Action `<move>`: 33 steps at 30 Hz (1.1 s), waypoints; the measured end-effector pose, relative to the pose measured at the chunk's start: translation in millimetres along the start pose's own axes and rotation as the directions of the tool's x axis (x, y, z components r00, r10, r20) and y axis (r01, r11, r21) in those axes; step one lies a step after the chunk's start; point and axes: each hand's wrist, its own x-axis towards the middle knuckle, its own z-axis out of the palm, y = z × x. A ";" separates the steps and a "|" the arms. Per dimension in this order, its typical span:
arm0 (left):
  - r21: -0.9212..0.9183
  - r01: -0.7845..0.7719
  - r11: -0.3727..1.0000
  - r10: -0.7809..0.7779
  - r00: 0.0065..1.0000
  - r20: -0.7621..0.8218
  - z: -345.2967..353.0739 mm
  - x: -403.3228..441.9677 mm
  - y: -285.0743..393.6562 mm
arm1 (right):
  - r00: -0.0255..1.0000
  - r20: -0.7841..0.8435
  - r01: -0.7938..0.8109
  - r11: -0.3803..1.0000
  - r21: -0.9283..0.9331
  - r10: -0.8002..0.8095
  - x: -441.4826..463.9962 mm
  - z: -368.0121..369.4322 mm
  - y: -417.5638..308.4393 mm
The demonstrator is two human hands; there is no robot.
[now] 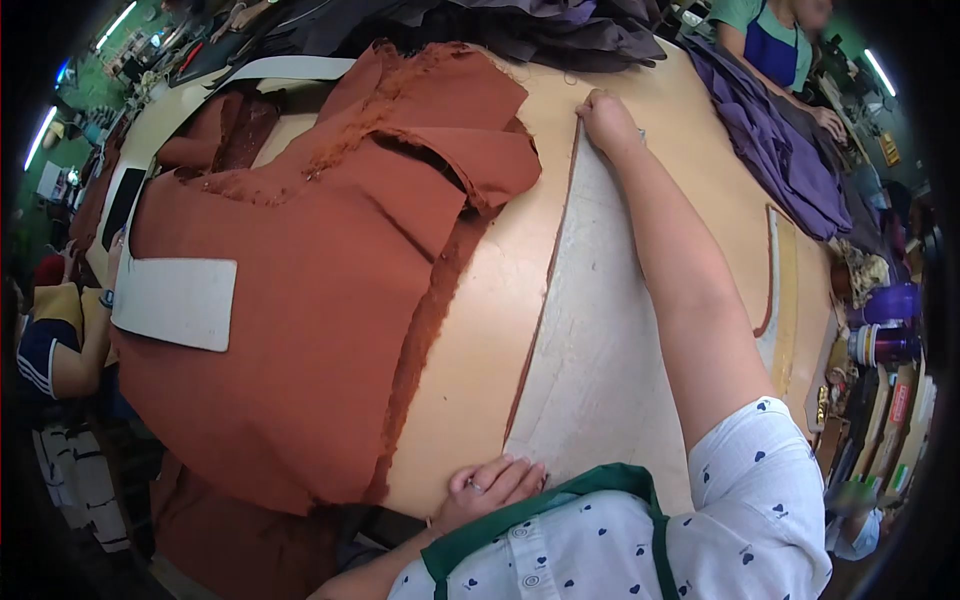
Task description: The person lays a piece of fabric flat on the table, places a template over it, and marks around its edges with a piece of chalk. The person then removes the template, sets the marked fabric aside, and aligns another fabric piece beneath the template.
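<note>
A long grey sheet [600, 300], edged on its left by a thin reddish-brown strip [535, 345], lies on the tan tabletop. My right hand [610, 122] is at its far end, with the fingers closed on the tip of the sheet. Close to my body, my left hand [492, 490] rests by the near end of the strip, fingers lying flat with a ring on one. Left of the sheet spreads a large rust-brown hide [290, 290] with ragged edges and folds. On the hide lies a pale rectangular panel [178, 303].
Dark material [500, 30] is heaped along the far edge, and purple material [770, 140] at the right. A narrow pale template [785, 290] lies on the right side. One person stands beyond the far right corner; another person's arm [85, 345] shows at left.
</note>
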 end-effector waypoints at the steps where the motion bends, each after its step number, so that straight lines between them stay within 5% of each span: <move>1: -0.005 0.002 1.000 -0.002 1.000 -0.001 -0.1 1.3 0.2 | 1.000 -0.026 0.005 1.000 0.021 -0.005 6.9 2.1 3.6; 3: 0.057 -0.011 0.998 0.013 0.999 -0.034 -2.9 5.5 1.7 | 0.997 -0.075 0.007 0.998 0.059 -0.003 14.7 4.9 12.7; 7: -0.126 0.059 0.990 -0.047 0.994 0.097 -10.4 6.4 -14.2 | 0.874 -0.251 -0.173 0.751 0.637 0.415 16.7 -8.1 47.4; 11: -0.172 0.014 0.985 -0.017 1.000 -0.018 -16.7 69.7 -27.5 | 0.751 0.043 -0.345 0.336 0.876 0.659 -38.9 -65.8 92.6; 15: -0.159 -0.026 0.987 0.004 0.991 -0.137 1.7 153.8 -42.8 | 0.743 0.169 -0.421 0.256 0.870 0.648 -85.9 -81.9 81.3; 21: -0.414 0.187 0.891 -0.277 0.946 -0.170 39.9 270.0 -89.0 | 0.791 0.234 -0.421 0.227 0.878 0.565 -111.6 -72.9 52.5; 24: -0.349 0.284 0.893 -0.359 0.918 -0.171 46.1 304.1 -104.5 | 0.814 0.279 -0.441 0.227 0.869 0.510 -115.5 -67.8 43.8; 29: -0.744 0.360 0.563 -0.536 0.844 0.003 63.7 341.8 -133.6 | 0.777 0.410 -0.533 0.153 0.832 0.477 -119.5 -84.3 27.3; 33: -0.880 0.391 0.269 -0.654 0.745 0.131 43.2 338.9 -105.1 | 0.752 0.484 -0.514 -0.061 0.855 0.447 -121.5 -88.2 31.3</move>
